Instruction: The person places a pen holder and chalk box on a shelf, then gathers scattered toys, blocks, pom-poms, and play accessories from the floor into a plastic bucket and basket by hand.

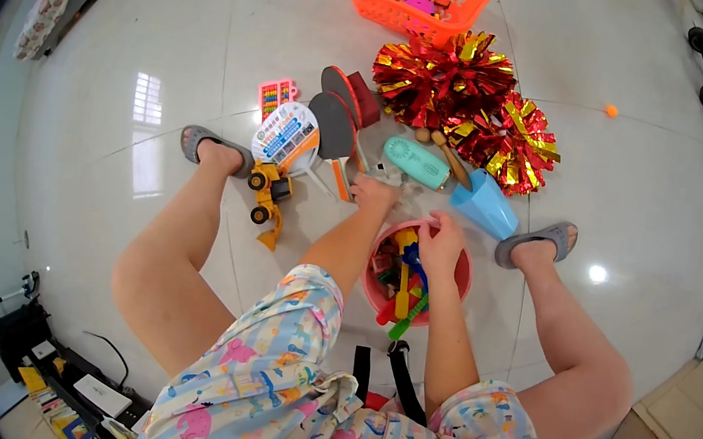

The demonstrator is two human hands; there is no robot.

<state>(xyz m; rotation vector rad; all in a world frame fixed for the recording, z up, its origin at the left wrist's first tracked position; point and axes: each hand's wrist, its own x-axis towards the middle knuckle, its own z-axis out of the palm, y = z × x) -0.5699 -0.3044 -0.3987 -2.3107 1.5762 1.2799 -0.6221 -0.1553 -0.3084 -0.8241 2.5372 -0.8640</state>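
Note:
My left hand (374,192) is closed on the floor beside the orange-edged handle of a table tennis paddle (332,125). A small grey-white item (388,173) shows at its fingertips; I cannot make out its kind. My right hand (441,239) pinches the far rim of a pink bucket (462,285). Inside the bucket lie several toys, among them a yellow toy tool (403,290) and a green-handled one (410,317). Ahead of my hands are a turquoise oblong case (417,162) and a light blue cup (486,206) on its side, with a wooden stick (454,160) at its mouth.
To the left lie a round paper fan (287,134), a toy abacus (276,97) and a yellow toy loader (267,197). Red-gold pom-poms (456,80) lie before an orange basket (368,0). An orange ball (610,111) sits to the right. My legs flank the toys.

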